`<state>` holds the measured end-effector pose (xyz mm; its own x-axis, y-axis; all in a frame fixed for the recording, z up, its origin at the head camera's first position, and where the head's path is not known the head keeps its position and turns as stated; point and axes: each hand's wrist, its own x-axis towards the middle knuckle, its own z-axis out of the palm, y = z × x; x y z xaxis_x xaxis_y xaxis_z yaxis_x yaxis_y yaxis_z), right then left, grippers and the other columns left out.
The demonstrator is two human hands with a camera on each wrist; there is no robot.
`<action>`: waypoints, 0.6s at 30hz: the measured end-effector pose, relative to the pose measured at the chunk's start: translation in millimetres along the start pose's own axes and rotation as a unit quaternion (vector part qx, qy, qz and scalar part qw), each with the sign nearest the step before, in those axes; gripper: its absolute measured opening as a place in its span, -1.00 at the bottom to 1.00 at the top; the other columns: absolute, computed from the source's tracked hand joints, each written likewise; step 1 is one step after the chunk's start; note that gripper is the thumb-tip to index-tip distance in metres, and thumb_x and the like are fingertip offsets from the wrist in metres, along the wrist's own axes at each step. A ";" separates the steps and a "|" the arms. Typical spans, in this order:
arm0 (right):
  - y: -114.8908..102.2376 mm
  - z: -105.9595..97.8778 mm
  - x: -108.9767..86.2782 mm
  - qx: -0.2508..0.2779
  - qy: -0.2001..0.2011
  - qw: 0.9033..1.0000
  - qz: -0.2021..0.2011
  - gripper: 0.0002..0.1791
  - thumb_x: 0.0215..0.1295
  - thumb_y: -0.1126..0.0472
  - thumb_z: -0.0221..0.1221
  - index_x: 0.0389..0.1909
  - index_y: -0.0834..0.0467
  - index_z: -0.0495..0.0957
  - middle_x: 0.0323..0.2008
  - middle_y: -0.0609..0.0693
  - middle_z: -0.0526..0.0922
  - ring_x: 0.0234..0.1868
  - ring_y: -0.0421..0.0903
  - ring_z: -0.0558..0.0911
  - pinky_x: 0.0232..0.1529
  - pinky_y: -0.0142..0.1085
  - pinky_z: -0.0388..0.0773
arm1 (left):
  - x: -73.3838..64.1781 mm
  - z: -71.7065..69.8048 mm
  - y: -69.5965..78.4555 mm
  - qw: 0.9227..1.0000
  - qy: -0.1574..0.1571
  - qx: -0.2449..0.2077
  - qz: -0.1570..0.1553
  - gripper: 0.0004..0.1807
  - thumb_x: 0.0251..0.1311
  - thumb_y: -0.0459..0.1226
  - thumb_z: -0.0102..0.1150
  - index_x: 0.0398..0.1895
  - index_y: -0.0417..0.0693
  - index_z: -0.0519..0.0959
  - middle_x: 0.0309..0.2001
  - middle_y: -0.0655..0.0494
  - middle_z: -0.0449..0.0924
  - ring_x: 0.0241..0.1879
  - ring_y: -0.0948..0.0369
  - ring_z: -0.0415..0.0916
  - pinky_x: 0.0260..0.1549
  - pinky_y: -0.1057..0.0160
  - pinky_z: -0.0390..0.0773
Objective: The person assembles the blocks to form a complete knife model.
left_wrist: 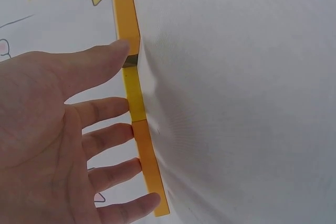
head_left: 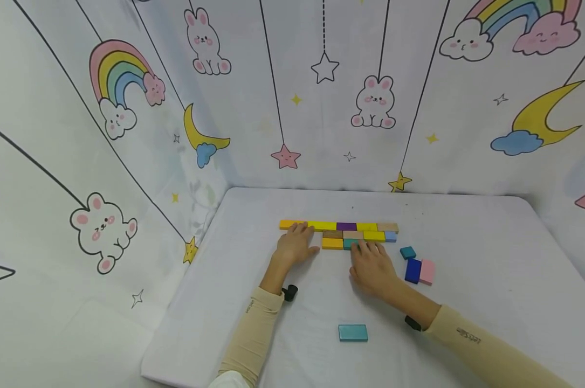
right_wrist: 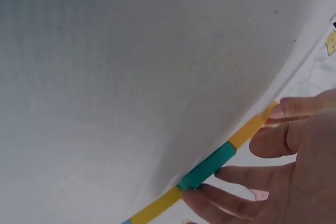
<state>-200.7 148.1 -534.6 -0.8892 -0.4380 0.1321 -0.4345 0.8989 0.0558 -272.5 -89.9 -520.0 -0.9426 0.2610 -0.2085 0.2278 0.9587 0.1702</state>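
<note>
Flat coloured wooden blocks lie edge to edge in three rows. My left hand point(head_left: 294, 245) rests its extended fingertips along the back row, against an orange block point(left_wrist: 148, 161) and a yellow block point(left_wrist: 135, 90). In the left wrist view its thumb overlaps the corner of another orange block point(left_wrist: 126, 9), which ends the front row. My right hand point(head_left: 373, 269) touches a teal block point(right_wrist: 209, 166) in that front row with its fingertips; its thumb stays off the block. A purple block point(head_left: 346, 226) sits mid-way in the back row.
Right of the rows lie a small teal block point(head_left: 408, 253), a dark blue block point(head_left: 413, 271) and a pink block point(head_left: 427, 272). One light teal block point(head_left: 352, 333) lies nearer the front. White cloth covers the table point(head_left: 214, 323); printed curtains point(head_left: 316, 124) stand behind it.
</note>
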 end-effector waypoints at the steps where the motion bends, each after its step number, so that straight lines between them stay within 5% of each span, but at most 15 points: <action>1: 0.4 -1.2 -0.9 0.007 -0.003 1.000 0.004 -0.32 0.41 0.00 0.26 0.39 0.35 0.46 0.36 0.34 0.49 0.36 0.28 0.48 0.45 0.24 0.31 | 0.0 0.2 0.1 1.000 0.001 -0.001 0.001 -0.21 0.48 0.17 0.12 0.64 0.12 0.22 0.68 0.07 0.00 0.66 -0.03 -0.11 0.49 -0.21 0.24; 11: -0.4 -17.9 -14.9 0.066 -0.012 0.998 0.008 -0.36 0.45 0.06 0.14 0.47 0.25 0.41 0.46 0.32 0.39 0.44 0.30 0.41 0.47 0.27 0.27 | -11.3 -7.6 4.2 1.000 0.021 0.006 0.010 -0.25 0.48 0.14 0.14 0.61 0.09 0.28 0.65 0.04 0.09 0.63 -0.05 -0.02 0.45 -0.19 0.33; 18: -10.4 -33.6 -38.8 0.083 -0.008 0.996 -0.011 -0.42 0.42 0.07 0.22 0.40 0.18 0.50 0.40 0.23 0.48 0.40 0.24 0.46 0.46 0.23 0.31 | -8.9 -4.9 3.7 1.000 0.015 0.008 0.007 -0.24 0.48 0.16 0.13 0.62 0.10 0.26 0.66 0.05 0.06 0.64 -0.05 -0.05 0.46 -0.20 0.30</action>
<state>-156.8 156.0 -507.1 -0.8808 -0.4585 0.1177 -0.4702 0.8762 -0.1056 -264.5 -89.2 -512.8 -0.9461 0.2713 -0.1767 0.2448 0.9566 0.1582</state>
